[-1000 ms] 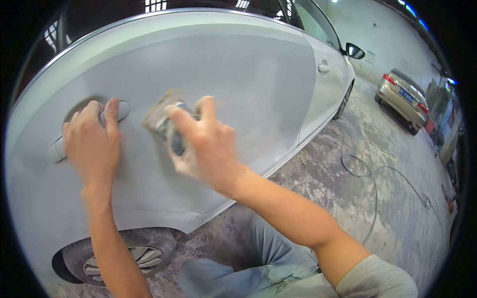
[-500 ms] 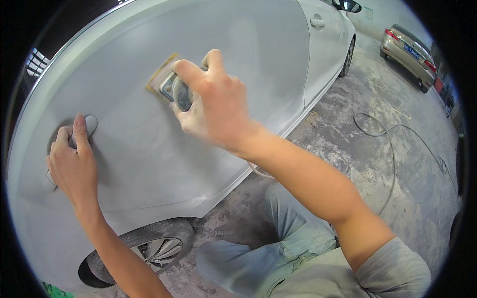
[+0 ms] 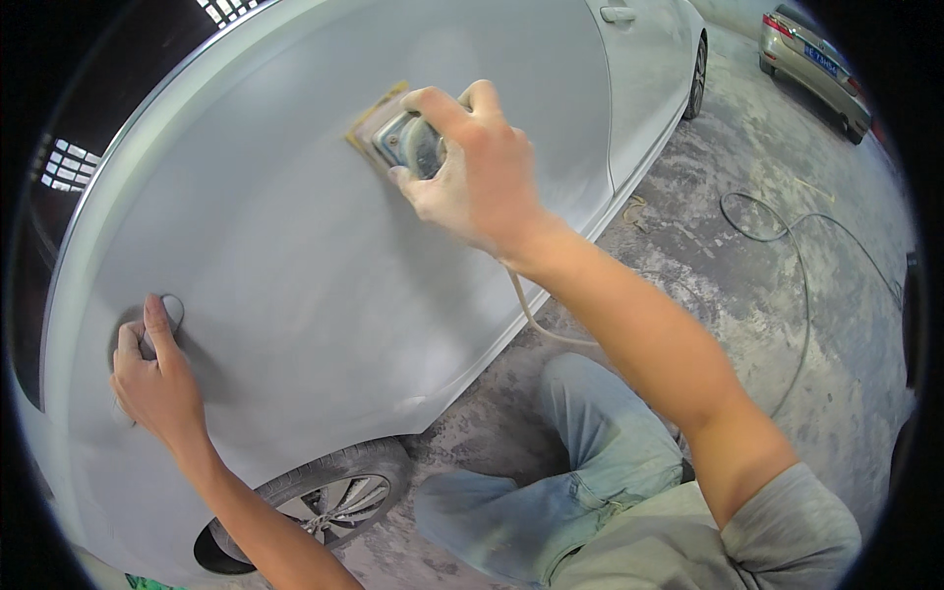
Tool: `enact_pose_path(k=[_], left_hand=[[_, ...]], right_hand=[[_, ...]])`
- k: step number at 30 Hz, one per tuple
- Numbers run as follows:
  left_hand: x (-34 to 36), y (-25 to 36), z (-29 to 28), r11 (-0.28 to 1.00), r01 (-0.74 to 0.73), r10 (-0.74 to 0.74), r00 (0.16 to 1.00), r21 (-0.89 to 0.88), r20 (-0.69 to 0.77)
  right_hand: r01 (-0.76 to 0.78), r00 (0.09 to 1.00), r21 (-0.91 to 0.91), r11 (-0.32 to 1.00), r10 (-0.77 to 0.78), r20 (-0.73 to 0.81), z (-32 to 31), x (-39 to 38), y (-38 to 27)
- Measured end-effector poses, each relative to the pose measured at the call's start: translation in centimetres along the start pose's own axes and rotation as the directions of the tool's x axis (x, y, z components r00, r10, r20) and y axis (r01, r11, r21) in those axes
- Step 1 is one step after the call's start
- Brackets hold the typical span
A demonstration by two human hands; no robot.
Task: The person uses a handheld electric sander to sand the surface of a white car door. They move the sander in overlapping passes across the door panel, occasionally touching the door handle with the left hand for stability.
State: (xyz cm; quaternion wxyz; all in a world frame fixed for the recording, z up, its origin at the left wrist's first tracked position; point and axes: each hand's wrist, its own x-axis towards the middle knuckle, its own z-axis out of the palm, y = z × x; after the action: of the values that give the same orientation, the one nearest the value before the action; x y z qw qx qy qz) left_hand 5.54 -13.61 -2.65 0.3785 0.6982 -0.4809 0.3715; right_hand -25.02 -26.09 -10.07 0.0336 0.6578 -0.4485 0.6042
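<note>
Fingers [image 3: 447, 108]: my right hand [image 3: 472, 167] wraps the sanding block [image 3: 403, 138], pressed flat high on the car panel [image 3: 295, 246], toward its upper edge. Left hand [image 3: 152, 379]: fingers half-curled, braced at the fuel flap [image 3: 169, 313]. Best kept flat, even pressure, overlapping strokes.
</note>
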Motion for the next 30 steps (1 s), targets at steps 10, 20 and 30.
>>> enact_pose_path(k=[10,20,30], left_hand=[[-0.1,0.3,0.0,0.989,0.030,-0.039,0.997,0.143,0.065],[0.3,0.7,-0.5,0.989,0.069,-0.080,0.993,0.130,0.084],[-0.1,0.8,-0.4,0.991,0.065,-0.074,0.994,0.115,0.075]], right_hand=[[-0.061,0.997,-0.092,0.994,0.056,-0.054,-1.5,1.5,3.1],[0.248,0.949,0.184,0.951,-0.276,0.149,2.4,-4.0,-6.0],[-0.038,0.992,-0.007,0.999,0.037,-0.117,-1.2,3.9,3.7]])
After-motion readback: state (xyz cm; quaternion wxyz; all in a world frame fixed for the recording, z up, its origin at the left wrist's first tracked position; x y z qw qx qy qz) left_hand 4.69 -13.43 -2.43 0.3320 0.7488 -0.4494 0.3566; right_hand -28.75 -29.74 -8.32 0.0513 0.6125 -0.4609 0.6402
